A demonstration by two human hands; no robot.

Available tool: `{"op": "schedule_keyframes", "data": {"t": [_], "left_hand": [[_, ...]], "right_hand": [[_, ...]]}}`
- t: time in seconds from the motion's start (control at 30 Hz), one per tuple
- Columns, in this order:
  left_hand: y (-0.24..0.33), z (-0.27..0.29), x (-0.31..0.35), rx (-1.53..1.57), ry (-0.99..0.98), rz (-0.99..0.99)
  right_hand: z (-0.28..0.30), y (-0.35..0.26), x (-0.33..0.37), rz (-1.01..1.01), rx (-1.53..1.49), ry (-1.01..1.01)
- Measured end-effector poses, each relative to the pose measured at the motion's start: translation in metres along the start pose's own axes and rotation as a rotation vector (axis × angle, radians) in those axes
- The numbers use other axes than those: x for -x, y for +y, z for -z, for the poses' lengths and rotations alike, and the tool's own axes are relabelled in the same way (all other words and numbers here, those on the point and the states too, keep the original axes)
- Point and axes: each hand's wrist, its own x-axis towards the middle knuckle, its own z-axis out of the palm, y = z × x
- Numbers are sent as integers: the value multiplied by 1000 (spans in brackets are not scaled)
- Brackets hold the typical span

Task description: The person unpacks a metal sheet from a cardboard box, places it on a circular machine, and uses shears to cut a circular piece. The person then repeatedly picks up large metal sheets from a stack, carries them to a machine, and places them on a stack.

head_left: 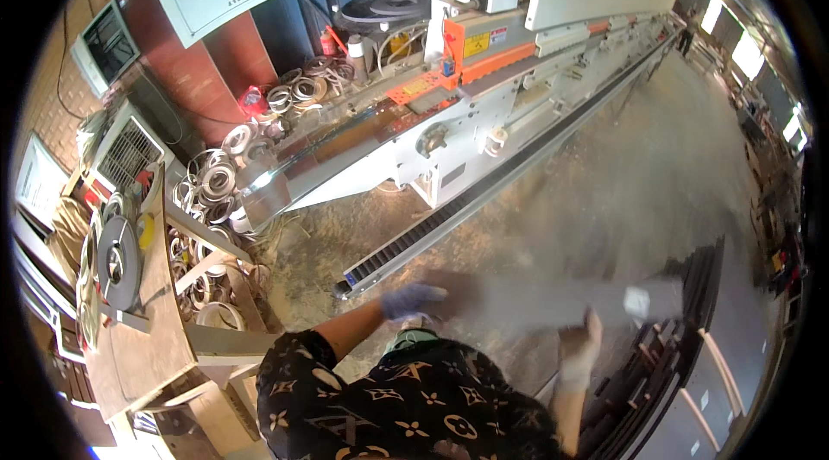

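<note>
Both hands, left hand (413, 299) and right hand (580, 346), grip a motion-blurred board (535, 298).

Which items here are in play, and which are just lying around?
In play: grey panel, blurred, gripped by gloved left hand and right hand.

Lying about: edge-banding coils, tape reel, stacked dark panels; long edge-banding machine stands untouched.

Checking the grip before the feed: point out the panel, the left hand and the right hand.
grey panel (535, 300), head view, blurred middle of its face
left hand (413, 299), head view, gloved back of hand
right hand (580, 346), head view, gloved knuckles under panel edge
</note>
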Motion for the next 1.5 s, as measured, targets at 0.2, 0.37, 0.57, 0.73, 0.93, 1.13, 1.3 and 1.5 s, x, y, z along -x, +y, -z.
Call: {"op": "schedule_keyframes", "data": {"t": [0.2, 0.37, 0.57, 0.73, 0.93, 1.13, 1.3, 1.5], "left_hand": [[9, 124, 87, -587, 1052, -782], [67, 143, 150, -1287, 1639, -295], [120, 256, 141, -1644, 1685, -182], [157, 285, 115, -1539, 1725, -206], [184, 300, 87, -1465, 1775, -158], [190, 290, 81, -1405, 1757, -157], [188, 298, 85, -1405, 1766, -131], [188, 308, 78, -1437, 1779, -133]], "right_hand": [[-166, 113, -94, -521, 91, -353], [-309, 240, -145, -803, 68, -286], [-398, 336, -204, -673, 246, -351], [-396, 307, -164, -485, 540, -687], [-296, 219, -106, -527, 676, -841], [-148, 184, -71, -621, 441, -350], [-111, 186, -46, -599, 268, -168], [-125, 198, -49, -568, 260, -142]]}}
